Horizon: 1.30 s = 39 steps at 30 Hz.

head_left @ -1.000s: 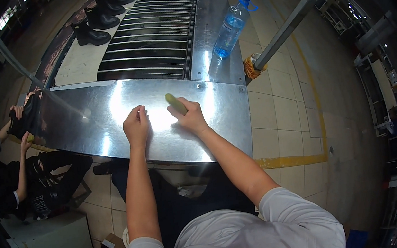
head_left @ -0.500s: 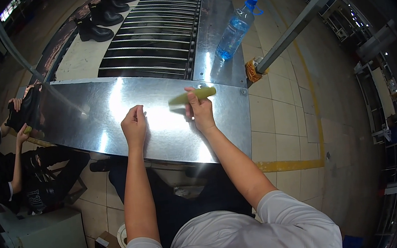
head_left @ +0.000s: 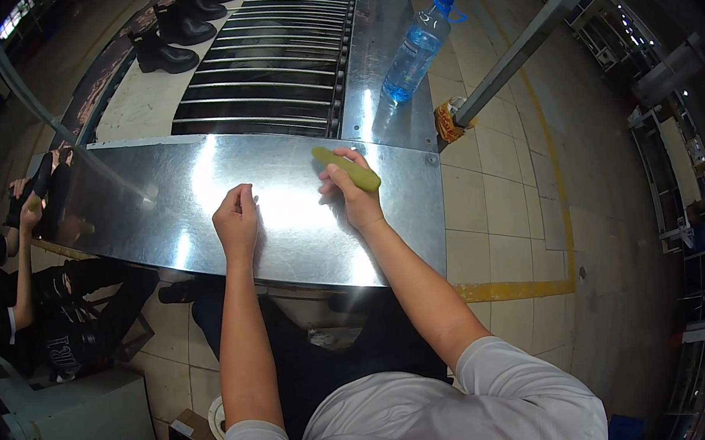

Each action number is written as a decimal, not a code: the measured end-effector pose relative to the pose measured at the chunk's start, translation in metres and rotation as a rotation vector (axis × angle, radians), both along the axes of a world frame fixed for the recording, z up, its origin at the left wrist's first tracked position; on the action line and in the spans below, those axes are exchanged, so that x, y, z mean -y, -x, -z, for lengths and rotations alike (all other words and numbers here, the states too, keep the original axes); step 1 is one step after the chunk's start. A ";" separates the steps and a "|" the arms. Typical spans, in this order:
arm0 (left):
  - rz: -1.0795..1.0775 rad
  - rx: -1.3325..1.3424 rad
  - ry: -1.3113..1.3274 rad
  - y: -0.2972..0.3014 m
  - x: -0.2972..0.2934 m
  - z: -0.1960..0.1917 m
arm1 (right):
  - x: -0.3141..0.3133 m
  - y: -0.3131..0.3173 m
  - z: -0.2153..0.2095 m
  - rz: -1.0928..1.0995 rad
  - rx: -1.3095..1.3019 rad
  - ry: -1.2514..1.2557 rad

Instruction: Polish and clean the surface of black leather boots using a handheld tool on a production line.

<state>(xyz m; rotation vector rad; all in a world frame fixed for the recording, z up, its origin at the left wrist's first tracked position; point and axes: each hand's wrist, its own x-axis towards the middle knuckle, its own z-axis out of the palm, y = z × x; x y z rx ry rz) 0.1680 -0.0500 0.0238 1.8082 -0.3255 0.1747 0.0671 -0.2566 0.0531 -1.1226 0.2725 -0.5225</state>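
A green elongated object (head_left: 354, 170) is pinched between the right hand's (head_left: 362, 207) thumb and fingers, one end toward ten o'clock, above a metal counter (head_left: 130, 215). The left hand's (head_left: 236, 226) fingers press together. At one o'clock stands a blue-capped bottle (head_left: 415, 52), contents unclear; the counter stretches toward nine, its near edge at six.

Yellow-green rounded bar (head_left: 347, 167), matt and unmarked as far as visible; elongated, with blunt ends, the near-right end appearing broader; held between thumb and fingers of the right hand (head_left: 359, 199), both ends projecting from the grip; long axis slanting from far left to near right, over the metal tabletop (head_left: 152, 217); contact with that surface cannot be determined.
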 end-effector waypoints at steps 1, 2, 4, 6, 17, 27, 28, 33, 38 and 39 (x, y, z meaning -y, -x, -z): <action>0.004 -0.004 0.018 0.001 0.000 -0.001 | 0.001 0.002 -0.002 0.000 0.000 0.000; 0.008 -0.008 0.035 0.002 -0.001 -0.001 | 0.003 0.005 -0.004 -0.042 -0.027 0.010; 0.007 -0.004 0.026 0.004 0.000 -0.003 | 0.002 0.004 -0.004 -0.084 -0.051 0.022; 0.008 0.002 0.020 0.004 0.002 -0.004 | -0.002 -0.001 -0.001 0.065 0.040 0.188; 0.015 -0.009 0.049 0.005 0.002 -0.005 | 0.005 0.002 0.007 0.010 0.009 -0.001; 0.001 0.000 0.046 0.008 0.003 -0.013 | 0.006 0.000 0.006 0.031 0.046 0.072; 0.002 -0.003 0.048 0.008 0.004 -0.013 | 0.009 0.001 0.010 0.031 0.046 0.073; -0.002 0.007 0.045 0.006 0.002 -0.010 | 0.007 0.004 0.008 -0.021 -0.049 0.067; -0.009 0.006 0.047 0.007 0.001 -0.010 | -0.004 0.003 -0.010 0.053 0.026 0.002; -0.012 0.007 0.046 0.007 -0.001 -0.010 | -0.006 0.002 -0.013 0.074 0.040 -0.055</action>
